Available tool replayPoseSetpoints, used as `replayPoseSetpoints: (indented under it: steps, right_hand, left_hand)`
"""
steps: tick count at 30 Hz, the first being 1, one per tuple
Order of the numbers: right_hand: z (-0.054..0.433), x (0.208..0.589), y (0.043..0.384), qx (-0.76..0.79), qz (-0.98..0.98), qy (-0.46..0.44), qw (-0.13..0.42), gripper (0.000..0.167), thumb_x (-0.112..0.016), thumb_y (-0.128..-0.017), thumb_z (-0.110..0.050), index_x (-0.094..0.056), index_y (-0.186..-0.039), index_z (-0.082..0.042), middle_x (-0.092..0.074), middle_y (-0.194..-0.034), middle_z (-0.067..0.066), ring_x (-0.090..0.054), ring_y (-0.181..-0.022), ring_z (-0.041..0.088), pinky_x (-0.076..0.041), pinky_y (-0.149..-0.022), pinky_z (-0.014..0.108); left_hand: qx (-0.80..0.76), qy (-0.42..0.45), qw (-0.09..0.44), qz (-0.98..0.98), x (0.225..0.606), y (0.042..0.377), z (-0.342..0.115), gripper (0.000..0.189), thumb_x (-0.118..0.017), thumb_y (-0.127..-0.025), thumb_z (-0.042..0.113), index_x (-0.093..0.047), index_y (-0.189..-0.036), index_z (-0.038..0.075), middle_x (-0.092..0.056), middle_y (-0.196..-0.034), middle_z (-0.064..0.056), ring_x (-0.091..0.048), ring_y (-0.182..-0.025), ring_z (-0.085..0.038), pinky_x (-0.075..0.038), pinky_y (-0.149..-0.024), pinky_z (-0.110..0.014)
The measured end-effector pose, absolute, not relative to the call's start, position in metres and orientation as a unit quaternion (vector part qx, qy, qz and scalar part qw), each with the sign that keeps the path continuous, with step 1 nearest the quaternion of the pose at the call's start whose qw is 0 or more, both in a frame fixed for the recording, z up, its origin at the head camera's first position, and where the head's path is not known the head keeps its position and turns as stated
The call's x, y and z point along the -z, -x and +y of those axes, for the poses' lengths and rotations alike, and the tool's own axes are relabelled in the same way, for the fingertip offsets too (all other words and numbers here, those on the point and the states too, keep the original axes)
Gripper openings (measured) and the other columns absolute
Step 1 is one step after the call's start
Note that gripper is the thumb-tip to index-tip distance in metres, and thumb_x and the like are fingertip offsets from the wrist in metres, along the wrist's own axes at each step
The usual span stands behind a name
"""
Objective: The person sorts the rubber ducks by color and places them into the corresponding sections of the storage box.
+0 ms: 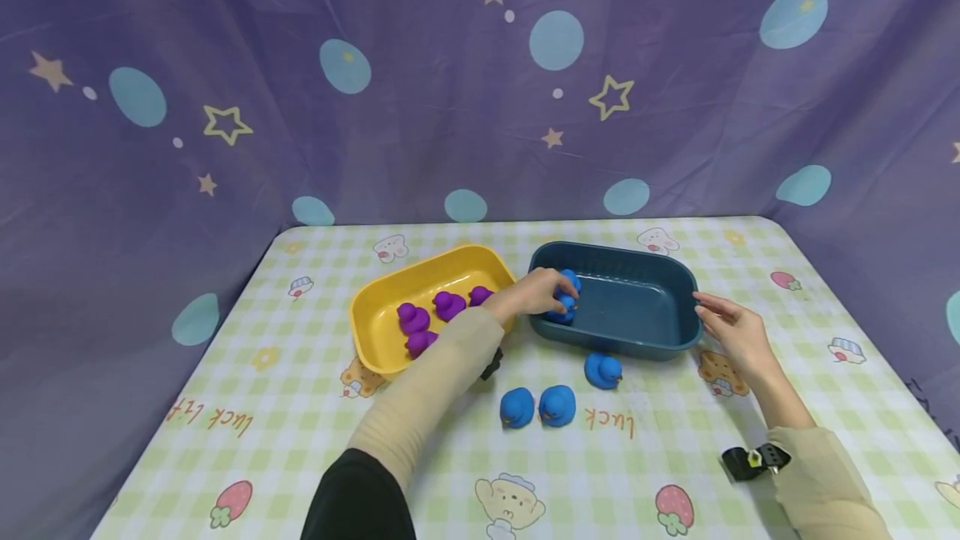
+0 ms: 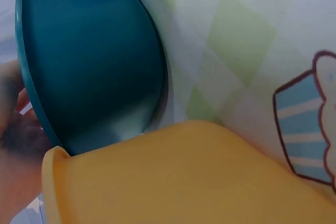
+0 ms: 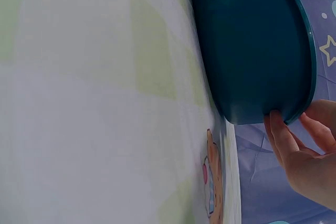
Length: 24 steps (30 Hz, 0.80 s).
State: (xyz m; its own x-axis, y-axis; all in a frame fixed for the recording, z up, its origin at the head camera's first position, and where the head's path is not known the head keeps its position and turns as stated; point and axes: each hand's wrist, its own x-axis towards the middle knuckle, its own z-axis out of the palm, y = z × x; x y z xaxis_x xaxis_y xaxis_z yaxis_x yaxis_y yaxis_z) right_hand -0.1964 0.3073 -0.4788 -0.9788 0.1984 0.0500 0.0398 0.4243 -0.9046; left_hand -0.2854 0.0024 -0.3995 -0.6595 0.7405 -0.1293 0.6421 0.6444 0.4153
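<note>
My left hand [image 1: 534, 292] reaches over the left end of the dark blue bin [image 1: 630, 348], fingers curled round a blue rubber duck [image 1: 561, 313]. Another blue duck [image 1: 572, 280] sits just behind it in the bin. In the left wrist view, part of the left hand [image 2: 21, 140] shows past the bin's rim; the duck is hidden there. My right hand [image 1: 738, 336] touches the bin's right end with extended fingers. Up close in the right wrist view, the fingertips [image 3: 276, 121] rest against the outer wall near the rim.
Left of the dark blue bin stands a yellow bin [image 1: 367, 298] with several purple ducks [image 1: 412, 317], partly behind the left forearm. On the checked tablecloth in front lie three blue ducks: a left one [image 1: 517, 407], a middle one [image 1: 557, 405] and a right one [image 1: 603, 370].
</note>
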Motion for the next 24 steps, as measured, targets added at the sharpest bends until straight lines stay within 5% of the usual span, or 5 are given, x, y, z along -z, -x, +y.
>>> replayPoseSetpoints:
  steps: [24]
  right_hand:
    - [0.302,0.468,0.192,-0.539,-0.836,0.073,0.071,0.059,-0.050,-0.083,-0.050,-0.050,-0.125,-0.009,-0.050,-0.124,0.010,-0.048,-0.092,-0.012,-0.046,-0.071,0.008]
  left_hand:
    - [-0.146,-0.367,0.151,0.906,0.404,0.285,0.007,0.027,-0.062,-0.082,0.013,-0.064,-0.109,0.011,-0.059,-0.114,-0.001,-0.049,-0.106,-0.014,-0.038,-0.094,-0.022]
